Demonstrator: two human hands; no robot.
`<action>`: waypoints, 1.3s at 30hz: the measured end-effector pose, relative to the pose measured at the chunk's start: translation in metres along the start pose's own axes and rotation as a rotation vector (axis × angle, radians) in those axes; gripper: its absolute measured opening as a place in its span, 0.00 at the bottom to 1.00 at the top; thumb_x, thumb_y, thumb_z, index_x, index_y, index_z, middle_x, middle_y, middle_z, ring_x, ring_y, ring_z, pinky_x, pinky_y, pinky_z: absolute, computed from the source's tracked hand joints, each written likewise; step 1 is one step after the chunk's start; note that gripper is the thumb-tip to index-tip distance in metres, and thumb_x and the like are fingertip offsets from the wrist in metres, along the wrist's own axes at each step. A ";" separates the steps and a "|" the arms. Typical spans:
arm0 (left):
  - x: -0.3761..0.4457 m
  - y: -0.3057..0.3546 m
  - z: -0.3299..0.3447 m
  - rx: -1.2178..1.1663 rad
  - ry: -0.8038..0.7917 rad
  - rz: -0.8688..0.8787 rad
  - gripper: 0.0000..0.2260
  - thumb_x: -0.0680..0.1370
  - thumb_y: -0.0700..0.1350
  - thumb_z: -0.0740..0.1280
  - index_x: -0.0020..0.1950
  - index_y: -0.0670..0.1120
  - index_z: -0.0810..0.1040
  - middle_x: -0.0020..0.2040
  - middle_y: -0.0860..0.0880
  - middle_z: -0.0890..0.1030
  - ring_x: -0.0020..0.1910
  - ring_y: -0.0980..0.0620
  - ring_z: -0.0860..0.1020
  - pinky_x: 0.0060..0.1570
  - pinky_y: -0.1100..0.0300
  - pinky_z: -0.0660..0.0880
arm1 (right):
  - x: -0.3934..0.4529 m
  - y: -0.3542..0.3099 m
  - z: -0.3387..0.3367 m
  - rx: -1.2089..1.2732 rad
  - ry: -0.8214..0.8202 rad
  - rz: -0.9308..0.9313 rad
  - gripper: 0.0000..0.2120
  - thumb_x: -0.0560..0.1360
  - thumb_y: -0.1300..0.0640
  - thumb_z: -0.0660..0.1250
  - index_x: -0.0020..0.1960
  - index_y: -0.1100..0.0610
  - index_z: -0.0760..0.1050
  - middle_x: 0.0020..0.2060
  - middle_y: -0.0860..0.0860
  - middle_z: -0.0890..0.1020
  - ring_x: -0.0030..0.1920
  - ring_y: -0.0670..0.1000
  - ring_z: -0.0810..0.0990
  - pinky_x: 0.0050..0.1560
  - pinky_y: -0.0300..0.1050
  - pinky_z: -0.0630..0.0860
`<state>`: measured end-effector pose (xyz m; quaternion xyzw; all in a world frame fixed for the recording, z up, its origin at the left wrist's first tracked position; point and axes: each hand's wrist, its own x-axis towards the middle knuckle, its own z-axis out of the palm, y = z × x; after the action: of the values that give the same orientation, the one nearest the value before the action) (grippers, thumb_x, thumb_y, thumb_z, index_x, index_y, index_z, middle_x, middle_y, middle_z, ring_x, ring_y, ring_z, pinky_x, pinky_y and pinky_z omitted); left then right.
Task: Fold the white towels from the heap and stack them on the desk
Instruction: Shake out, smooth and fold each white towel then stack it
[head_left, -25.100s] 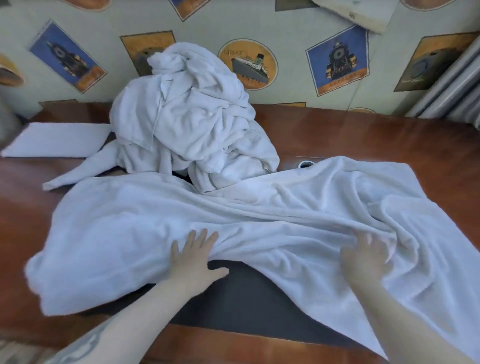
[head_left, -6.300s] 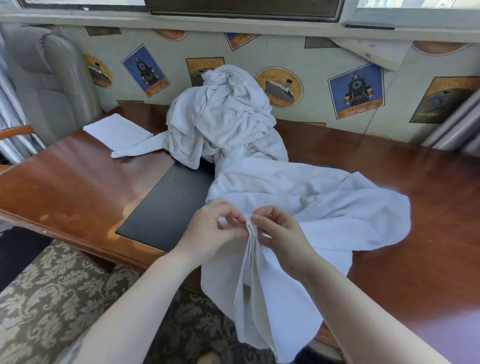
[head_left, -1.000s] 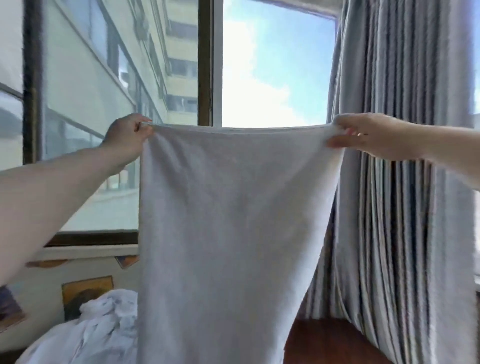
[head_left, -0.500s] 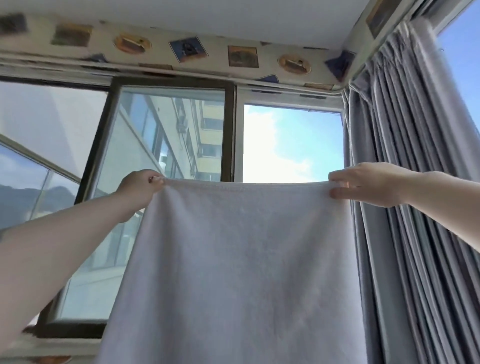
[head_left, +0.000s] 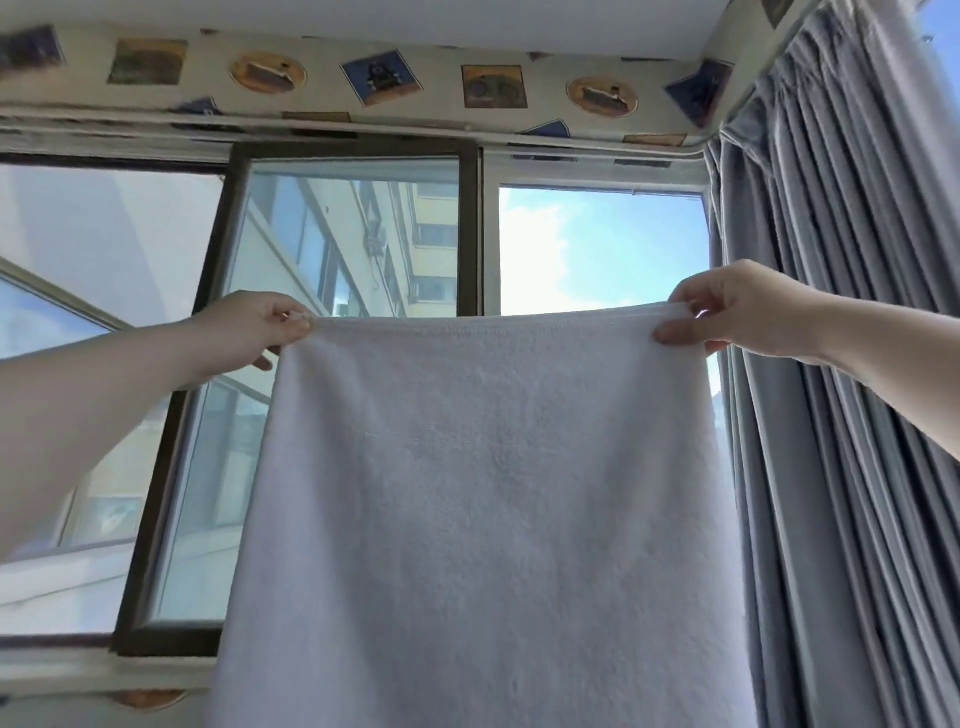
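- A white towel (head_left: 488, 509) is being held up in the air in front of the window (head_left: 343, 364), its top hem being stretched almost level between the two hands.
- The towel's upper left corner is being pinched by the left hand (head_left: 249, 332); the fingers (head_left: 288, 317) are being curled and pressed together against the thumb over the hem.
- The upper right corner is being pinched by the right hand (head_left: 737, 312); the hem is being gripped between the thumb below and the curled fingers (head_left: 685, 299) above.
- The cloth is being left to hang straight down as one flat, unfolded panel, widening slightly toward the lower edge of the view, where its bottom is being cut off.
- Both forearms are being extended forward and upward from the sides of the view.
- A grey pleated curtain (head_left: 852, 415) is being shown just right of the towel.
- A wallpaper border (head_left: 363, 78) printed with train and ship emblems is being shown above the window frame, under the ceiling.
- A neighbouring building (head_left: 363, 249) and blue sky are being shown through the glass.
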<state>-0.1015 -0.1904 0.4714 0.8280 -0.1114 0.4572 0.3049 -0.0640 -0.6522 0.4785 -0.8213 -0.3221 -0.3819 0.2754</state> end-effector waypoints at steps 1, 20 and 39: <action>0.000 0.000 0.001 -0.052 0.009 -0.016 0.06 0.82 0.45 0.63 0.55 0.46 0.79 0.47 0.48 0.80 0.43 0.52 0.77 0.40 0.59 0.74 | 0.000 0.000 0.003 -0.012 0.021 0.003 0.09 0.70 0.52 0.76 0.44 0.56 0.82 0.37 0.50 0.85 0.36 0.47 0.83 0.41 0.37 0.77; -0.016 0.022 0.032 -0.265 0.000 -0.098 0.16 0.84 0.54 0.56 0.58 0.44 0.75 0.51 0.47 0.79 0.46 0.52 0.78 0.44 0.59 0.74 | 0.015 0.010 0.049 -0.058 0.381 0.164 0.06 0.78 0.54 0.66 0.52 0.52 0.71 0.37 0.54 0.75 0.33 0.54 0.72 0.32 0.45 0.68; -0.021 0.001 0.039 -0.143 -0.013 -0.170 0.13 0.70 0.41 0.77 0.52 0.42 0.80 0.47 0.47 0.83 0.46 0.50 0.81 0.39 0.62 0.77 | -0.005 0.003 0.044 -0.226 0.339 0.273 0.10 0.76 0.49 0.69 0.48 0.55 0.76 0.45 0.55 0.78 0.44 0.57 0.75 0.47 0.49 0.73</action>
<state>-0.0865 -0.2168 0.4387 0.8136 -0.0750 0.4150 0.4002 -0.0446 -0.6248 0.4495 -0.8070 -0.1124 -0.5072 0.2809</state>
